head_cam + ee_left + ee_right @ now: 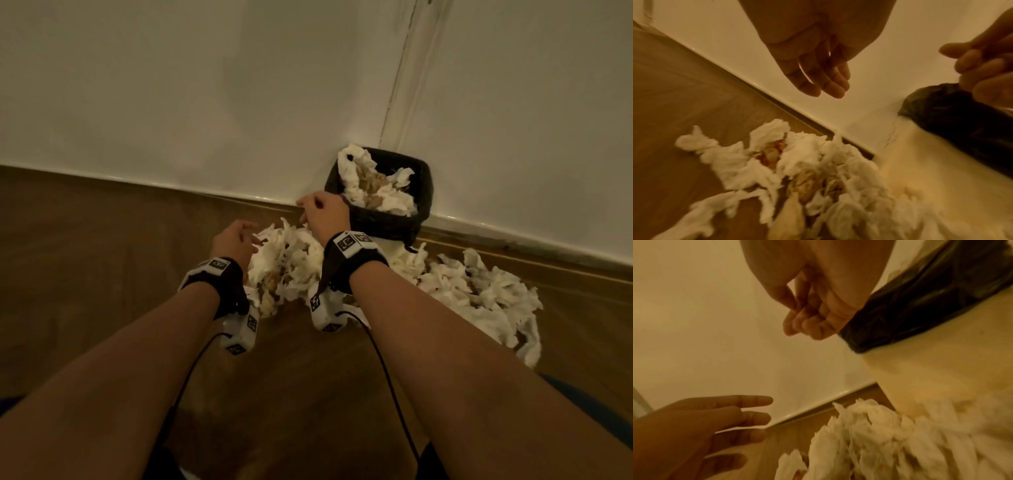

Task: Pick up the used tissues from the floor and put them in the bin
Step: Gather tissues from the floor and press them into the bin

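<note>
Wood floor (102, 274), white wall (205, 102). Tissue heap (291, 263) on floor between hands. Left hand (233, 241) spread, empty, nearer, at heap's left edge. Right hand (325, 216) loosely curled, empty, beside bin (383, 222). More tissues (479, 291) trail rightward.

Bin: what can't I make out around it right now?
- How full the bin is: head view, tissues in it cover the inside.
- Whether the right hand pinches anything: wrist views blurred.
- Tissue pile near edge: head view, wrist camera covers it.
</note>
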The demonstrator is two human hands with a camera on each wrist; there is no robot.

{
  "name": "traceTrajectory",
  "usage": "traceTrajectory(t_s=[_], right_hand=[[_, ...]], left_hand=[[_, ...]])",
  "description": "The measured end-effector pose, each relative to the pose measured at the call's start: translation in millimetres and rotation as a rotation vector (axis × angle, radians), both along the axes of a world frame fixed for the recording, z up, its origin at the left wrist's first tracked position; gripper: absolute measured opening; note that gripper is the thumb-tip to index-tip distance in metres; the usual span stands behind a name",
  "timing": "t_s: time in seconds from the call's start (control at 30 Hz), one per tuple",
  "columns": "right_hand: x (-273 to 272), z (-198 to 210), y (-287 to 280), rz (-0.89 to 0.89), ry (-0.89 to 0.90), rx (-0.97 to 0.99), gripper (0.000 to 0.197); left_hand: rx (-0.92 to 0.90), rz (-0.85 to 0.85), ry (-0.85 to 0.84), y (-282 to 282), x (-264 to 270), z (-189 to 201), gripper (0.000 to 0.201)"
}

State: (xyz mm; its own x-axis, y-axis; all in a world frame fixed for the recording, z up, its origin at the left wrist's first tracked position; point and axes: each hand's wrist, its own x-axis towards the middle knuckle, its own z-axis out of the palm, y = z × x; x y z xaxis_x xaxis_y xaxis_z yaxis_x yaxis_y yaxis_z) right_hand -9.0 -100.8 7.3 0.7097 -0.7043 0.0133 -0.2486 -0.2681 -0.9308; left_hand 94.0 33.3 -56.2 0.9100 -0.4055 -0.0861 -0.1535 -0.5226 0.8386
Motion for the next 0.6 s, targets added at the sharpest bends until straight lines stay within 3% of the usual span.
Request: traceTrajectory(t_s=[0.17,0.27,0.4,0.5,0.6], right_hand=[[18.9,-41.3,38.8,0.376,0.391,-0.039,0.019],[21.3,-74.6,57.0,0.602,0.660,-0.137,0.024],[24.5,-110.9,74.7,0.708,0.827,-0.371,0.040],[28.6,-131.3,85.4,0.734,0.885,-0.555,0.054],[31.5,-144.2,92.1,0.735,0.927,-0.598,0.053]], left_hand=[[0.341,-0.141,-0.084,41.8,6.5,-32.0,0.027],[0.466,-0.146,-0.081,63.9,6.4,-53.4,0.034],[0.575,-0.118,-0.087,88.8,6.2,-76.3,0.035],[0.689,-0.129,-0.138,97.6,6.8,-86.4,0.061],[0.799,-0.236,-0.222,102.3,11.5,-95.7,0.088]])
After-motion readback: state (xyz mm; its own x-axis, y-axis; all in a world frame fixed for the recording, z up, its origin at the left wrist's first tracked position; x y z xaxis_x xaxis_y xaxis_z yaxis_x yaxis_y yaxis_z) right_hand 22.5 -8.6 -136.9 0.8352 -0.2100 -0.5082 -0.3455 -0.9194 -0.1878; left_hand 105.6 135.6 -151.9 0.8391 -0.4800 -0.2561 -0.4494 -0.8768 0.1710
